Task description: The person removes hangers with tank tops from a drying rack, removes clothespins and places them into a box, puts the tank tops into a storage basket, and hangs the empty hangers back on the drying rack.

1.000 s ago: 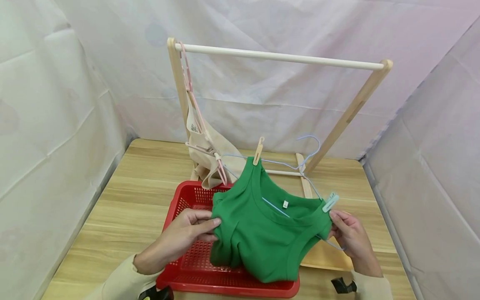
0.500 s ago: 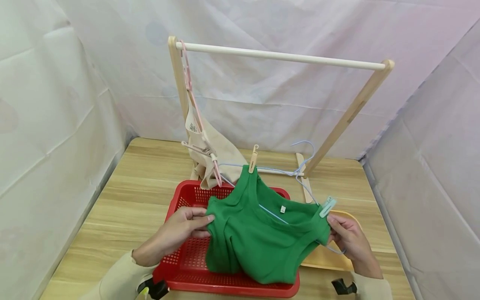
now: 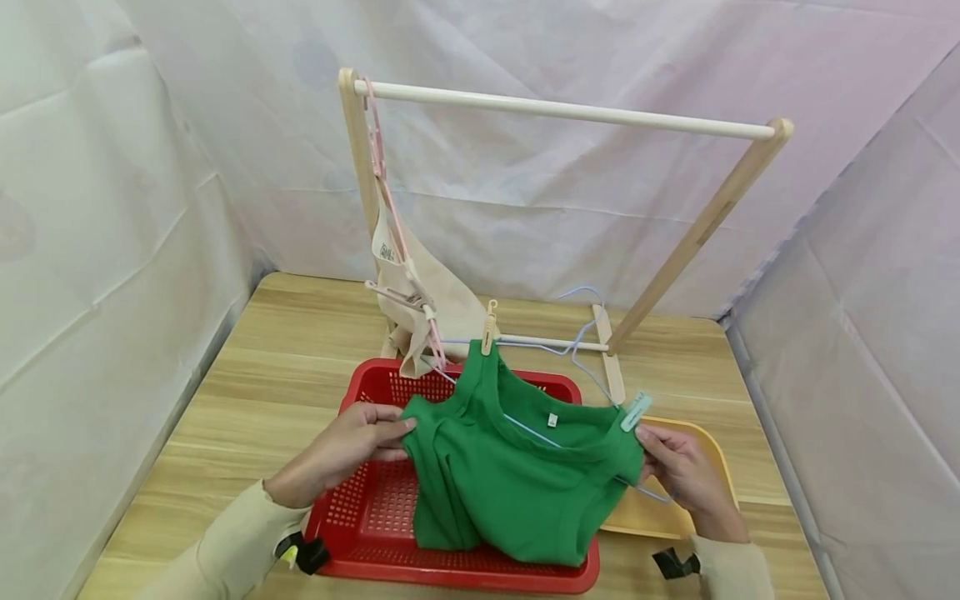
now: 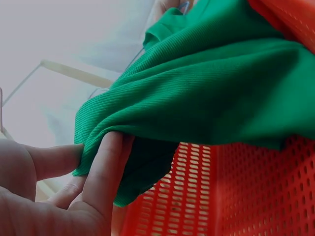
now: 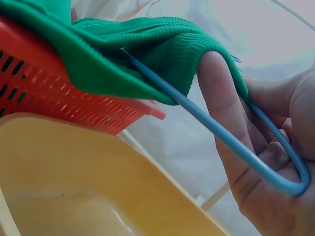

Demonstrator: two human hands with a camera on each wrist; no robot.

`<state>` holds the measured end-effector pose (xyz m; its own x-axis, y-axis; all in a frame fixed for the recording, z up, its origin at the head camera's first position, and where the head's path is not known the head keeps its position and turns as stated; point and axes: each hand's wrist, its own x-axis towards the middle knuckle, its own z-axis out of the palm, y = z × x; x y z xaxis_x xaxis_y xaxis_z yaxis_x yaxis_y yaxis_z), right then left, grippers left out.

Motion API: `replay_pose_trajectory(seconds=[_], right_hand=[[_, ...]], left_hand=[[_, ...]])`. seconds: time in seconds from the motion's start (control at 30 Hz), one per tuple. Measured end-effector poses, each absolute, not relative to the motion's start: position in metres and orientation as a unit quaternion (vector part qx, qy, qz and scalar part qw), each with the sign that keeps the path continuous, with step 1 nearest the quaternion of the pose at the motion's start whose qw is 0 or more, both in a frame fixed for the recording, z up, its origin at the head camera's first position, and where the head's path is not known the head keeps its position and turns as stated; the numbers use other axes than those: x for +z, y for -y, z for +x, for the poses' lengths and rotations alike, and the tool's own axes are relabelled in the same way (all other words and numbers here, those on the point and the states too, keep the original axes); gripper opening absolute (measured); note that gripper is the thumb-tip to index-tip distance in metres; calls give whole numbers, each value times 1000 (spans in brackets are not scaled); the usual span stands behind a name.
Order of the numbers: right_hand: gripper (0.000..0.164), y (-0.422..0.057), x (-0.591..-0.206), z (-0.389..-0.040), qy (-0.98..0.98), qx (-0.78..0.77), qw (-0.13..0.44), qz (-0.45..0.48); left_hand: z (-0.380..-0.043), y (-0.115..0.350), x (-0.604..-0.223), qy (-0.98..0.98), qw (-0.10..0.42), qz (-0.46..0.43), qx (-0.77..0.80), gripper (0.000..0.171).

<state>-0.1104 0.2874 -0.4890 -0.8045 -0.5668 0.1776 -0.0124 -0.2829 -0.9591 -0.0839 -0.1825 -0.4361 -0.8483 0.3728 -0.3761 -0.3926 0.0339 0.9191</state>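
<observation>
A green tank top (image 3: 517, 475) hangs on a thin blue wire hanger (image 3: 573, 350), above the red basket. One beige clothespin (image 3: 489, 329) clips its left strap, and a mint clothespin (image 3: 636, 412) clips the right strap. My left hand (image 3: 348, 446) pinches the top's left side edge between thumb and fingers, as the left wrist view also shows. At the right strap, just below the mint clothespin, my right hand (image 3: 686, 471) pinches the green cloth. The hanger's bent blue end (image 5: 290, 184) lies against that palm in the right wrist view.
The red perforated basket (image 3: 352, 558) stands on the wooden table (image 3: 195, 442). A yellow tray (image 3: 652, 517) lies to its right. Behind stands a rack with a white rod (image 3: 570, 108); from its left end hangs a pink hanger (image 3: 397, 225) with a beige cloth (image 3: 450, 292).
Both hands have moved a little to the left with the green tank top and its hanger. The hanger's hook has sunk lower and shifted left. Both hands keep their pinch.
</observation>
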Motion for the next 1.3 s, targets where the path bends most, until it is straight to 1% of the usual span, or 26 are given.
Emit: replay_pose_trajectory(seconds=[0.33, 0.53, 0.77, 0.93, 1.1, 1.3], right_hand=[[44, -282, -500, -123, -600, -744, 197, -216], [42, -280, -504, -130, -622, -730, 187, -214], [32, -278, -504, -133, -675, -695, 170, -180], [31, -277, -503, -136, -708, -669, 164, -158], [31, -276, -504, -140, -713, -662, 158, -170], [31, -276, -503, -144, -716, -658, 158, -172]], left_hand=[[-96, 189, -445, -675, 289, -19, 679, 32], [-100, 193, -450, -673, 297, -19, 677, 32], [-101, 195, -451, -668, 307, -20, 677, 38], [-102, 195, -452, -667, 310, -17, 677, 41], [-102, 195, -454, -655, 318, -12, 686, 41], [-100, 193, -451, -657, 311, -12, 687, 42]])
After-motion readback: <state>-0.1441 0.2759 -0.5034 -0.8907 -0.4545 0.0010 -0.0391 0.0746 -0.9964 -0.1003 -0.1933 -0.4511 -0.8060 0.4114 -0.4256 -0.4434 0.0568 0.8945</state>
